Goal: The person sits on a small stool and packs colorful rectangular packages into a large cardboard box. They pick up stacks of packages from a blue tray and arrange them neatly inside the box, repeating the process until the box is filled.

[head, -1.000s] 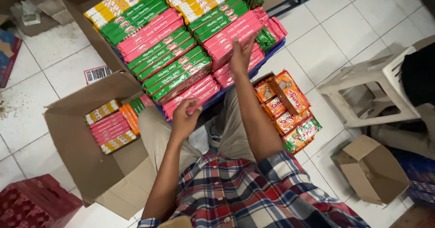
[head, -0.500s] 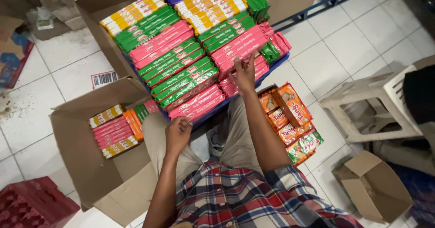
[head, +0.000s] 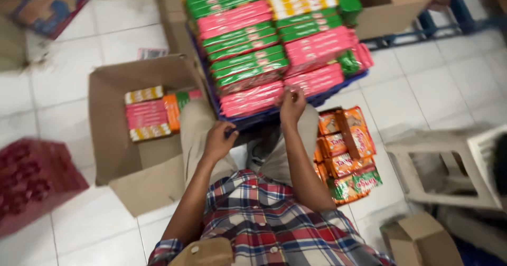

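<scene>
Item one: my right hand (head: 292, 105) sits at the near edge of the blue crate (head: 248, 121), fingers drawn together on the end of a pink wafer pack (head: 317, 79) in the front row; the frame is blurred, so I judge it a pinch but cannot swear to it.

Item two: my left hand (head: 219, 141) rests at the crate's near left corner, fingers curled loosely, touching the rim; I cannot tell whether it holds anything.

Item three: the crate carries stacked pink, green and yellow packs.

Item four: an open cardboard box (head: 108, 118) left of the crate holds a few packs against its far wall.

Item five: orange packets (head: 346, 150) lie on the tiled floor (head: 95, 213) just right of my knee, near a white plastic stool (head: 449, 165).
</scene>
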